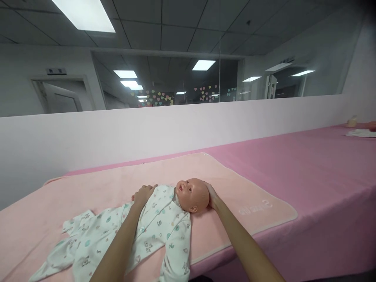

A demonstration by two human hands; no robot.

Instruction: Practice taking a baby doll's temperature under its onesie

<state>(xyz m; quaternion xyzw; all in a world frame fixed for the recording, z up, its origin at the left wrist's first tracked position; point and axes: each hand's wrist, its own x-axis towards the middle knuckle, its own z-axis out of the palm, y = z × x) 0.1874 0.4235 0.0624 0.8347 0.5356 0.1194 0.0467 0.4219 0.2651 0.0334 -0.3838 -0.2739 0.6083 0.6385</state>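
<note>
A baby doll (195,196) lies on its back on a peach mat, its bare head toward the right. It wears a white onesie (158,223) printed with small green and grey figures, and the legs of the garment spread to the lower left. My right hand (212,196) cups the back and crown of the doll's head, with most of its fingers hidden behind it. On the far side of the doll's body, my left hand (143,194) is closed over its far arm; a bit of the doll's hand shows beside my fingers.
The peach mat (235,184) covers part of a table with a pink cloth (308,168). A low white wall with a mirror or window (170,82) above it stands behind. At the far right are a small bottle (351,121), a white cloth (361,133) and another person's hand (371,125).
</note>
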